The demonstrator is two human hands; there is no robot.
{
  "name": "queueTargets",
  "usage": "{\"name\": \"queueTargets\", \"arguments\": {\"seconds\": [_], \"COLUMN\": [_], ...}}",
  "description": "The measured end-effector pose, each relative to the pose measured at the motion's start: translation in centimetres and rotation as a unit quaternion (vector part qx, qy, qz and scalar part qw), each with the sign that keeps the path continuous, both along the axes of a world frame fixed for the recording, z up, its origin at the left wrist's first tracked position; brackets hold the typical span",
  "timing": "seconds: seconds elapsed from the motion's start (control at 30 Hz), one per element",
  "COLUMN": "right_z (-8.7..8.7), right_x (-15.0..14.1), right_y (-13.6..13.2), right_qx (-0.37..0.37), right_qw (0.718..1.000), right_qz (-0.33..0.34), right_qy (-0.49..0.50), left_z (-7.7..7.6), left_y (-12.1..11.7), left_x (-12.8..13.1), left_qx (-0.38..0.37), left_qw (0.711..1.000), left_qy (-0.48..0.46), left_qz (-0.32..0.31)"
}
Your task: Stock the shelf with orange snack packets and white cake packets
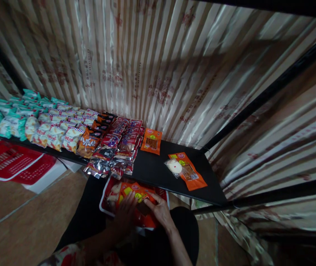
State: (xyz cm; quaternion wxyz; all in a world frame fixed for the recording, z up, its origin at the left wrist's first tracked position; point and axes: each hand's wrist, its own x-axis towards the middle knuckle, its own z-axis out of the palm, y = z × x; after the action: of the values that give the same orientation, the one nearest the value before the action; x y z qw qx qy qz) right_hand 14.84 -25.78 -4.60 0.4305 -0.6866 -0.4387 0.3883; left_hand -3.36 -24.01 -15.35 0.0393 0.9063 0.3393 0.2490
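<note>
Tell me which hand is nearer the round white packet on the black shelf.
Right. The right hand is over the basket, below and left of the round white packet; the left hand is farther left.

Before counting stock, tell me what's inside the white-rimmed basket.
Orange packets lie in the basket, with pale items at its left end. What is beneath the packets or under the left hand and right hand is covered.

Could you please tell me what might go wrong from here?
Moving the orange packets touched by the left hand and right hand might tip some out of the basket. Some dark red packets appear to jut past the front of the shelf, so a bump might drop them. The clear packet with a white disc lies partly over another orange packet and might slide off.
</note>
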Motion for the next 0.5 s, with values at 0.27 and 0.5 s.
{"name": "queueTargets", "arguments": {"seconds": [0.27,0.5], "right_z": [1.2,0.8], "right_x": [1.2,0.2], "right_y": [-0.8,-0.7], "right_qx": [0.013,0.021], "right_qw": [0.991,0.961], "right_qz": [-0.045,-0.160], "right_qy": [0.122,0.226], "left_z": [4.6,6.9], "left_y": [1.3,2.7], "left_x": [2.0,3.8], "left_qx": [0.023,0.001], "left_qw": [0.998,0.999], "left_qy": [-0.043,-0.054], "left_qz": [-0.030,0.004]}}
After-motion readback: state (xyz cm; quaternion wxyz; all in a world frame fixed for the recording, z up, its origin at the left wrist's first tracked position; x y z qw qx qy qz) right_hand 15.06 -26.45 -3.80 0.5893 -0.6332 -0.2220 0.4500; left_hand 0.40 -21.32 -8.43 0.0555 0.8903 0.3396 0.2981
